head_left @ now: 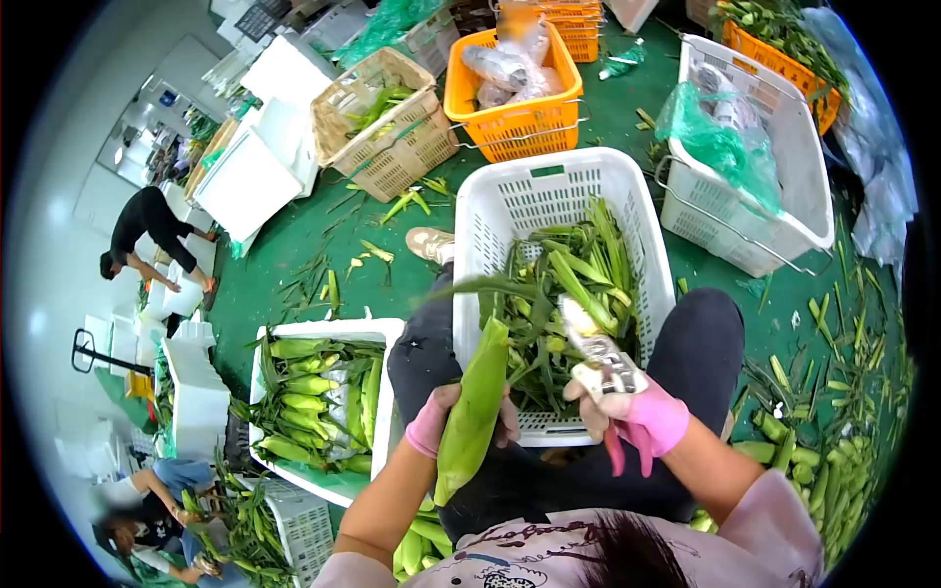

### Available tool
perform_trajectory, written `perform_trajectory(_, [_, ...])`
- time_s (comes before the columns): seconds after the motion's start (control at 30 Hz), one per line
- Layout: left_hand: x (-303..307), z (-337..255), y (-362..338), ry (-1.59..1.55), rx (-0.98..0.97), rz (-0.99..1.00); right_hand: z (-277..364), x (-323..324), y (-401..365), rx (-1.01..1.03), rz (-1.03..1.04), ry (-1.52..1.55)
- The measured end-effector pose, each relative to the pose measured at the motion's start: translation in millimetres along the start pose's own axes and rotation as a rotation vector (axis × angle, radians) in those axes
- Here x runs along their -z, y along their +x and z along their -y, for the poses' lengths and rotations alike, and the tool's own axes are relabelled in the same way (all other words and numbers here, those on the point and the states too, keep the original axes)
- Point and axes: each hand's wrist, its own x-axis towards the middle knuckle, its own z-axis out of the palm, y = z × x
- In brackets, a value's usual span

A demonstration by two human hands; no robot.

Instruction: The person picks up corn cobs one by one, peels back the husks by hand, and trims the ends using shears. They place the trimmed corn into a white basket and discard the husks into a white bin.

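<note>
My left hand (431, 421), in a pink glove, is closed around a green ear of corn (474, 412) in its husk. The ear slants up over the near left rim of a white crate (480, 191) between my knees, and long leaves at its tip blur. My right hand (642, 412), also gloved in pink, grips a knife (606, 361) with a wide, mottled metal blade and what looks like a pinkish-red handle. Its blade points into the crate, above cut husk leaves and stalk ends (559, 265).
A white foam box (387, 338) of husked-on corn stands at my left. More ears (838, 490) lie on the floor at right. Beige (382, 162), orange (515, 127) and white (725, 230) crates stand ahead. Two other people (152, 230) work at left.
</note>
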Motion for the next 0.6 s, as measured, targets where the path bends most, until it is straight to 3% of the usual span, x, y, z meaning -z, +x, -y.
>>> perform_trajectory(0.03, [3.3,2.2,1.2,-0.006,-0.031,0.039,-1.3,-3.1,-2.1,0.055,-0.022,0.091])
perform_trajectory(0.07, [10.0,5.8,3.9,-0.012,-0.057,0.081,-3.5,-6.5,-1.4,0.024,-0.072,-0.06])
perform_trajectory(0.13, [6.0,6.8,5.7,-0.051,-0.059,0.118,-22.8,-2.7,3.9,0.035,0.018,-0.303])
perform_trajectory(0.2, [5.4,6.5,5.2,0.202,-0.035,0.021,-46.2,-0.5,7.2,0.034,0.004,-0.389])
perform_trajectory(0.3, [-17.9,-3.6,4.4,0.643,0.11,-0.121,-35.2,-16.4,24.1,0.096,-0.224,-0.631])
perform_trajectory(0.33, [-9.9,1.9,3.3,0.551,0.111,-0.092,-33.0,-18.0,32.2,0.108,-0.303,-0.744])
perform_trajectory(0.37, [-1.1,6.4,1.8,0.46,0.109,-0.066,-30.7,-19.9,34.2,0.117,-0.275,-0.453])
perform_trajectory(0.43, [-15.5,7.7,3.1,-0.05,-0.07,-0.143,-31.4,-17.2,31.1,0.174,-0.289,-0.231])
perform_trajectory(0.47, [-12.2,1.7,8.4,-0.101,-0.199,-0.139,-26.7,-15.5,24.3,0.14,-0.274,-0.195])
perform_trajectory(0.5, [-10.3,-6.1,10.1,-0.178,-0.298,-0.124,-16.4,-17.7,14.1,-0.028,-0.268,-0.153])
perform_trajectory(0.6, [5.3,-16.3,17.8,-0.332,-0.567,-0.334,-53.2,-4.1,3.1,0.094,-0.128,-0.386])
